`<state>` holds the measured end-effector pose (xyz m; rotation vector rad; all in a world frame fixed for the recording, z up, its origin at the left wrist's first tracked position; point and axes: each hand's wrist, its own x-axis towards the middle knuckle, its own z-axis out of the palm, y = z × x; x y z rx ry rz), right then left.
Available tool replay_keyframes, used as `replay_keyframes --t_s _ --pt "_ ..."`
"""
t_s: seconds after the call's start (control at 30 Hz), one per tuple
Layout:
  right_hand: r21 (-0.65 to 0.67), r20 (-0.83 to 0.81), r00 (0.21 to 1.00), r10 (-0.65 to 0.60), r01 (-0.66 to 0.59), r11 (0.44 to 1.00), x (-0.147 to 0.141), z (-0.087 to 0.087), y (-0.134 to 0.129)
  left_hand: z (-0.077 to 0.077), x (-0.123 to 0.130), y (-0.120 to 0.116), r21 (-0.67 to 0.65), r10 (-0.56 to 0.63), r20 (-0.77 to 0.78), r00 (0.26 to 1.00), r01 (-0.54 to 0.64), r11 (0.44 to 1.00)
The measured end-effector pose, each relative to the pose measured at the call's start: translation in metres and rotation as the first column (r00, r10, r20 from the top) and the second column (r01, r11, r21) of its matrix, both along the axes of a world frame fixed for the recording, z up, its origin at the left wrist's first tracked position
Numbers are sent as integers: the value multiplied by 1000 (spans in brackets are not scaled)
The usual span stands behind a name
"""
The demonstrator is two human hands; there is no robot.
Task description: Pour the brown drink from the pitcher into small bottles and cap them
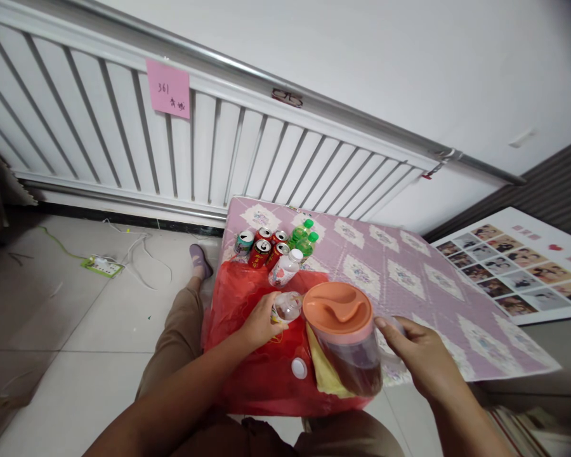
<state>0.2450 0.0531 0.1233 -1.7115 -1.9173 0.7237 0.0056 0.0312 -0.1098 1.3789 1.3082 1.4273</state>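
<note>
My left hand (261,322) is wrapped round a small clear bottle (288,307), which has no cap on and leans toward the pitcher. By its handle, my right hand (421,352) grips a see-through pitcher (354,362) with an orange lid (337,308) and dark liquid inside. The lid's edge is close beside the bottle's mouth; whether they touch I cannot tell. A white cap (299,368) lies on the red plastic sheet (238,381) below the bottle. Partly behind the pitcher is a yellow cloth (326,368). A white-capped bottle (285,268) stands just beyond my left hand.
Several drink cans (261,252) and green-capped bottles (305,241) stand at the back of the purple quilted cover (400,279). A white radiator (209,152) runs along the wall. On the floor at left lies a power strip (102,265). A photo board (523,266) leans at right.
</note>
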Motion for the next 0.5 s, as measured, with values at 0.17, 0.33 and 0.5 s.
replay_keyframes --t_s 0.17,0.33,0.5 --pt "14 0 1000 10 -10 1000 2 -1 3 -2 0 0 6 2 1 1000 -2 1000" --pt "1 12 1000 10 -10 1000 -1 1 2 -2 0 0 9 -4 -15 1000 4 1000" --pt "21 -16 999 -30 30 999 -5 4 -3 0 0 0 -12 -7 -37 999 6 1000"
